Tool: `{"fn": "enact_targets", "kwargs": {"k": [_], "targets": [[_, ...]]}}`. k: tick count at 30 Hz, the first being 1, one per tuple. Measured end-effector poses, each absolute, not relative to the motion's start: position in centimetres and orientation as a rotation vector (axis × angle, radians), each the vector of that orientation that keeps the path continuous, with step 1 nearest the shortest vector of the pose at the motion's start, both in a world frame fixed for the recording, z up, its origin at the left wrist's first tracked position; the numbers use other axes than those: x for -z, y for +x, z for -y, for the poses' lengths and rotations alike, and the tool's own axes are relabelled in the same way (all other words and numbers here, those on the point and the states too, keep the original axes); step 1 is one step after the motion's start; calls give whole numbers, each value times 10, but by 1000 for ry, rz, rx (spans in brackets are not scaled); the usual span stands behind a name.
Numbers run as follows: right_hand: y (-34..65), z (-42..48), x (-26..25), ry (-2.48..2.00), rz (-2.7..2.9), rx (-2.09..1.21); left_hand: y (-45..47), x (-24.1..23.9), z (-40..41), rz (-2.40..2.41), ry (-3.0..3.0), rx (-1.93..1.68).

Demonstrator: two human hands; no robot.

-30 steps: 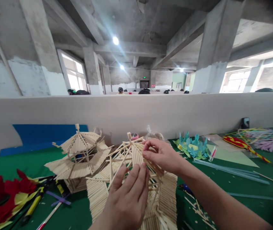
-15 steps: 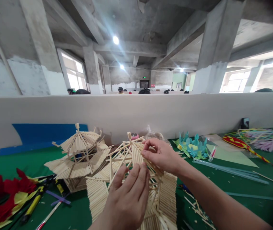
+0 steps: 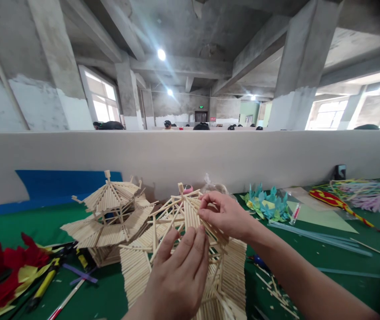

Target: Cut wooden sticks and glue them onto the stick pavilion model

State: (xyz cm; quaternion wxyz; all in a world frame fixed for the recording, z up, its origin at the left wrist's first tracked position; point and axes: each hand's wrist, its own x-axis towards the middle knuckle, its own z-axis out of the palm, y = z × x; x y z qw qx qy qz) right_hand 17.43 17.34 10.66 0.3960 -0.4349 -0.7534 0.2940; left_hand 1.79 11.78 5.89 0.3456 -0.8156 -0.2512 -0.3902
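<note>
**Both hands stay on the stick pavilion; little has shifted**

Nearest the camera, the left hand (image 3: 176,278) lies with its fingers together and stretched flat against the near face of the stick pavilion (image 3: 190,253), pressing on its upper roof. Compared with half a second ago, the fingertips sit a touch higher on the sticks; otherwise the hand has not moved.

Just beyond, the right hand (image 3: 225,215) is pinched on the thin sticks at the roof's right slope, thumb and forefinger closed together near the peak. Its grip looks the same as in the earlier pictures.

The pavilion stands on the green counter (image 3: 326,262), directly under both hands, its lower roof spreading out to both sides.

To its left and slightly farther stands a second stick pavilion (image 3: 110,213), untouched and in the same spot. Red and yellow paper shapes (image 3: 6,271) and a yellow-handled tool (image 3: 45,286) lie at the near left. On the right, farther back, lie teal paper flowers (image 3: 266,204) and a bunch of coloured strips (image 3: 359,189). Behind everything runs a pale partition wall (image 3: 190,155).
</note>
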Motion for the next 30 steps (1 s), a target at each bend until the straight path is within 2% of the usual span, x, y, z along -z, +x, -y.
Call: {"fn": "enact_targets", "kwargs": {"k": [30], "targets": [[175,-175,-106,-1046,1913,-801,17,-61,-119,634,-2121,983]]}}
